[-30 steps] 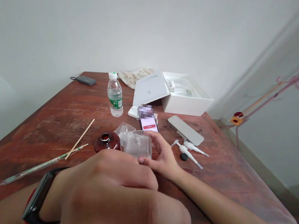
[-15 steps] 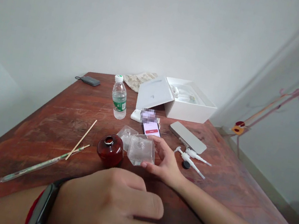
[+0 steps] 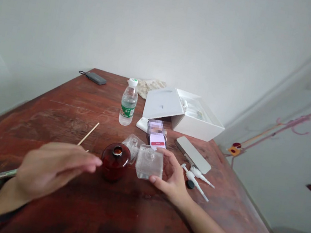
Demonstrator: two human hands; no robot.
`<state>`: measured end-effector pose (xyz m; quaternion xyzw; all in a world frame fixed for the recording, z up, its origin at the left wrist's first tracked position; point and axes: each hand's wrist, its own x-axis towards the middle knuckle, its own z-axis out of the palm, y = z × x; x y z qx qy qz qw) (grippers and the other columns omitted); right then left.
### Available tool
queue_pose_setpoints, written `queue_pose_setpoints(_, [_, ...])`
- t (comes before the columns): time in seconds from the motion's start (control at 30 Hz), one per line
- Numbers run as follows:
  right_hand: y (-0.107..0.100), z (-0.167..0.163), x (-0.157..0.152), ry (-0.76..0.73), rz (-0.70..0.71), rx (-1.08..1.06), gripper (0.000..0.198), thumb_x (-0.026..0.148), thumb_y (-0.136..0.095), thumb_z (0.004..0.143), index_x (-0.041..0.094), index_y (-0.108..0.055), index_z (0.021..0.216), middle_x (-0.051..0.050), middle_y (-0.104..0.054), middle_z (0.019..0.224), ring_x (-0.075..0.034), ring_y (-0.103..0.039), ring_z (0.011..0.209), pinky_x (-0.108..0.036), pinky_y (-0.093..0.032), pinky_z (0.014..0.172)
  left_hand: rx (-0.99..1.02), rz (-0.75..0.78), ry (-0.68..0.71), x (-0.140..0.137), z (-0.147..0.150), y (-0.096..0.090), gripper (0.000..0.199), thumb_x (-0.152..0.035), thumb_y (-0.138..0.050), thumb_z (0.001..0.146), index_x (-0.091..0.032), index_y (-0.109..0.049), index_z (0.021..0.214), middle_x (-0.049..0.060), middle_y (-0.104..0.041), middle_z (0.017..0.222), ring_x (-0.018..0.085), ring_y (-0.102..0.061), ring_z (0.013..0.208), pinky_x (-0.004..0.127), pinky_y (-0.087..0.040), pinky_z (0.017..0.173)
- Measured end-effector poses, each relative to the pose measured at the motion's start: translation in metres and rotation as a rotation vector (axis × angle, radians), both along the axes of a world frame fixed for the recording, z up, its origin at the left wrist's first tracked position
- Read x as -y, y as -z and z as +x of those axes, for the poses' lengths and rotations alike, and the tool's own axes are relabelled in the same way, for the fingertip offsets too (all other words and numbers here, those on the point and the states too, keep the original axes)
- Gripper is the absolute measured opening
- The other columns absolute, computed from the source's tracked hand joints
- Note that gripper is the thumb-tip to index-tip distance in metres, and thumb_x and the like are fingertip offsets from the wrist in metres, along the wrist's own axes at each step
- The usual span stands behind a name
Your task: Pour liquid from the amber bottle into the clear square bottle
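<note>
My right hand (image 3: pixel 171 176) has its thumb and fingers around the right side of a clear square bottle (image 3: pixel 149 165) without a cap. A second clear bottle (image 3: pixel 132 146) is just behind it, partly covered. To the left stands a round dark-red glass bottle (image 3: pixel 114 165) with an open neck. My left hand (image 3: pixel 59 168), fingers stretched out and empty, hovers close to this red bottle's left side; whether the fingertips touch it I cannot tell. Two white pump tops (image 3: pixel 195 179) and a small black cap (image 3: pixel 190 184) lie right of my right hand.
Behind stand a water bottle (image 3: pixel 128 106) and a white box (image 3: pixel 201 126) with its lid (image 3: pixel 163 104) leaning on it. A phone (image 3: pixel 157 140), a white case (image 3: pixel 142 124), a grey case (image 3: pixel 193 154), a power bank (image 3: pixel 96 78) and wooden chopsticks (image 3: pixel 89 133) lie on the table.
My left hand has swung left, from the front of the table to beside the red bottle, its fingers now straight. My right hand keeps hold of the clear bottle. The view has shifted slightly.
</note>
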<state>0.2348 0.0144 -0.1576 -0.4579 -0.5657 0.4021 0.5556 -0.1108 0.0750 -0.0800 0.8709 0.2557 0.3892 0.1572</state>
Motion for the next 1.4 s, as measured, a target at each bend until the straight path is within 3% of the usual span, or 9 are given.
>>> queue_pose_setpoints(0.07, [-0.003,0.003,-0.001,-0.007,0.013,0.012,0.075,0.053,-0.098,0.076,0.029,-0.063,0.138,-0.013,-0.075,0.135,-0.035,-0.073,0.125,-0.054,-0.056,0.111,0.180,-0.126,-0.307,-0.023,-0.005,0.018,0.018,-0.037,-0.065,0.106,-0.030,-0.082,0.105,-0.002,-0.088,0.092,0.018,-0.080,0.069,0.027,-0.066,0.071])
queue_pose_setpoints(0.1, [-0.005,0.005,-0.001,-0.019,0.025,0.021,0.074,0.055,-0.097,0.076,0.030,-0.064,0.138,-0.012,-0.075,0.134,-0.036,-0.072,0.126,-0.054,-0.056,0.112,0.203,-0.264,-0.360,-0.031,-0.003,0.026,0.024,-0.042,-0.063,0.106,-0.027,-0.082,0.110,0.000,-0.088,0.093,0.019,-0.079,0.067,0.027,-0.066,0.065])
queue_pose_setpoints(0.23, [-0.010,0.011,0.000,-0.071,0.051,0.045,0.077,0.061,-0.095,0.075,0.029,-0.066,0.139,-0.013,-0.076,0.131,-0.036,-0.074,0.121,-0.052,-0.059,0.106,0.115,-0.521,-0.237,-0.047,0.012,0.046,0.040,-0.051,-0.063,0.100,-0.018,-0.083,0.111,0.008,-0.088,0.100,0.023,-0.079,0.070,0.030,-0.066,0.067])
queue_pose_setpoints(0.4, [-0.011,0.006,0.002,-0.102,0.040,0.057,0.080,0.064,-0.095,0.073,0.028,-0.066,0.138,-0.014,-0.076,0.134,-0.039,-0.073,0.126,-0.054,-0.059,0.109,-0.044,-0.374,-0.135,-0.042,0.023,0.053,0.039,-0.048,-0.060,0.101,-0.020,-0.087,0.104,0.007,-0.088,0.105,0.028,-0.081,0.094,0.032,-0.062,0.085])
queue_pose_setpoints(0.57, [-0.009,-0.004,0.004,-0.139,0.038,0.037,0.082,0.064,-0.097,0.070,0.028,-0.066,0.137,-0.014,-0.076,0.136,-0.039,-0.072,0.130,-0.057,-0.054,0.116,-0.104,-0.377,-0.132,-0.046,0.023,0.066,0.034,-0.046,-0.060,0.097,-0.021,-0.083,0.095,0.004,-0.086,0.090,0.021,-0.075,0.074,0.026,-0.054,0.068])
queue_pose_setpoints(0.87, [-0.010,-0.006,0.004,-0.141,0.044,0.025,0.081,0.064,-0.096,0.071,0.027,-0.067,0.136,-0.014,-0.076,0.134,-0.038,-0.073,0.128,-0.054,-0.055,0.114,-0.157,-0.402,-0.104,-0.053,0.017,0.065,0.036,-0.050,-0.058,0.098,-0.022,-0.075,0.082,-0.002,-0.071,0.065,0.018,-0.065,0.062,0.023,-0.045,0.060])
queue_pose_setpoints(1.03, [-0.009,0.003,0.003,-0.136,0.030,0.056,0.082,0.064,-0.095,0.074,0.029,-0.064,0.141,-0.014,-0.075,0.138,-0.039,-0.072,0.130,-0.055,-0.056,0.113,-0.168,-0.428,-0.003,-0.052,0.018,0.069,0.035,-0.044,-0.055,0.102,-0.023,-0.081,0.090,0.001,-0.083,0.085,0.021,-0.074,0.076,0.025,-0.052,0.073])
queue_pose_setpoints(1.23, [-0.017,0.017,-0.004,-0.104,0.056,0.124,0.079,0.064,-0.089,0.080,0.031,-0.059,0.145,-0.013,-0.073,0.140,-0.038,-0.073,0.126,-0.052,-0.061,0.106,-0.133,-0.433,-0.039,-0.047,0.021,0.061,0.034,-0.040,-0.056,0.101,-0.024,-0.085,0.099,0.005,-0.088,0.100,0.026,-0.080,0.092,0.029,-0.058,0.086])
queue_pose_setpoints(1.4, [-0.033,0.011,-0.011,-0.066,0.030,0.169,0.070,0.062,-0.089,0.082,0.030,-0.063,0.138,-0.013,-0.075,0.134,-0.037,-0.073,0.121,-0.050,-0.061,0.102,-0.012,-0.464,0.014,-0.050,0.017,0.054,0.030,-0.044,-0.067,0.096,-0.023,-0.087,0.090,0.007,-0.088,0.104,0.025,-0.081,0.094,0.029,-0.062,0.085])
